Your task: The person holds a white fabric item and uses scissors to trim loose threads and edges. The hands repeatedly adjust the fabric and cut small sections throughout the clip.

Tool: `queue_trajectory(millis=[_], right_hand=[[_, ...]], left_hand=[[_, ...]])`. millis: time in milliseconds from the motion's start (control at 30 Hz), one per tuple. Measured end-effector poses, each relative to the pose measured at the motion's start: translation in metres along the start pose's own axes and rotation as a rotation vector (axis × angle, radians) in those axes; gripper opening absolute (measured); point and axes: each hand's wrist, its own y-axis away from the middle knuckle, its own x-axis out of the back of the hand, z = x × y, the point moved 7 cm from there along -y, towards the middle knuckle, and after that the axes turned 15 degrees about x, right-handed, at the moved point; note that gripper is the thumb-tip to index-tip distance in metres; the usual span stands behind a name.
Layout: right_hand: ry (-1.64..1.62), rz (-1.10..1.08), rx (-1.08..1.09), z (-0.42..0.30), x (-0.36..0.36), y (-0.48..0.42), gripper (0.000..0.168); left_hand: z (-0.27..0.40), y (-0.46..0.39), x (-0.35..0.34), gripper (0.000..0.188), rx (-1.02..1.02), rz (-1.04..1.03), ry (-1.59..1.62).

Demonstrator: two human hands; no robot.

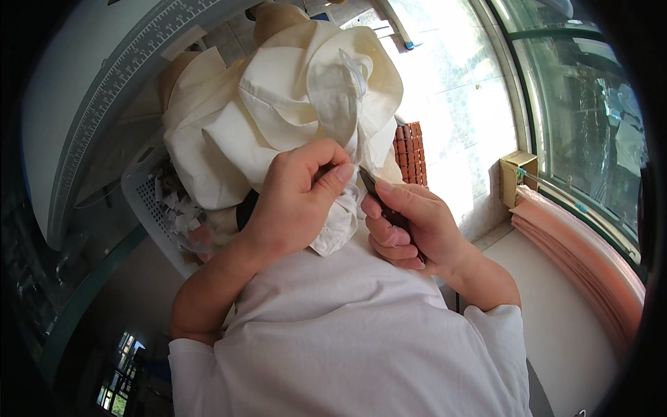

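Note:
A large cream-white cloth garment (281, 99) lies bunched over my lap and knees, with folds hanging down in front of me. My left hand (307, 193) pinches a part of it between thumb and forefinger, near a narrow white strip. Just to the right, my right hand (411, 221) grips a pair of dark metal thread snips (369, 182). The tips of the snips point up and left, close to the pinched cloth; whether the blades touch it cannot be told. A fine thread lies across the fingers of my right hand.
A white perforated plastic basket (140, 182) with scraps stands at the left. Above it runs a table edge with a printed ruler scale (120, 68). A brown beaded seat mat (410, 151) shows beyond my right hand. Folded pink fabric (578, 260) lies by the window at the right.

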Motion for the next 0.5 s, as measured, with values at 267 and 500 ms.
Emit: queue_trajectory(millis=[267,500], right_hand=[[0.033,0.04,0.033,0.002,-0.001,0.002,0.037],[1.216,0.06,0.729,-0.068,-0.007,0.014,0.029]], left_hand=[[-0.002,0.0,0.002,0.012,0.01,0.01,-0.02],[-0.006,0.007,0.008,0.01,0.062,-0.02,-0.007]])
